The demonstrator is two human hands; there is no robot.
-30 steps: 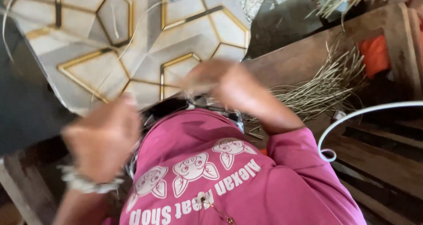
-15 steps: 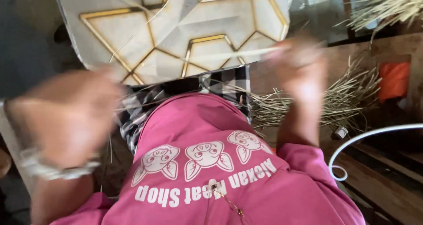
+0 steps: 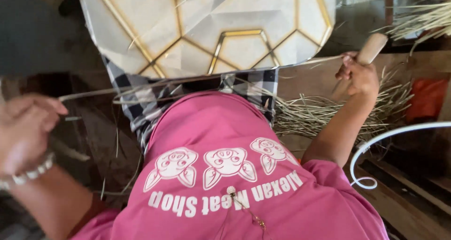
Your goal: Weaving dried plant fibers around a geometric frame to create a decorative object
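My left hand [image 3: 26, 129], with a beaded bracelet at the wrist, pinches the end of a long thin pale strip [image 3: 188, 80] at the far left. The strip stretches across my lap to my right hand [image 3: 359, 75] at the upper right. That hand is closed around a wooden handle [image 3: 371, 48], likely a knife, and also touches the strip's other end. The blade is hard to make out. My pink shirt [image 3: 225, 174] fills the lower middle, with a checked cloth [image 3: 141, 108] over my lap.
A sheet with gold hexagon lines [image 3: 211, 28] lies ahead of my knees. A heap of dry pale strips [image 3: 319, 113] rests on a wooden bench [image 3: 305, 78] at the right. An orange object [image 3: 427, 99] and a white curved tube [image 3: 399, 134] sit further right.
My two hands have moved apart, left hand to the far left and right hand out to the right, drawing the strip taut between them. The view has tilted.
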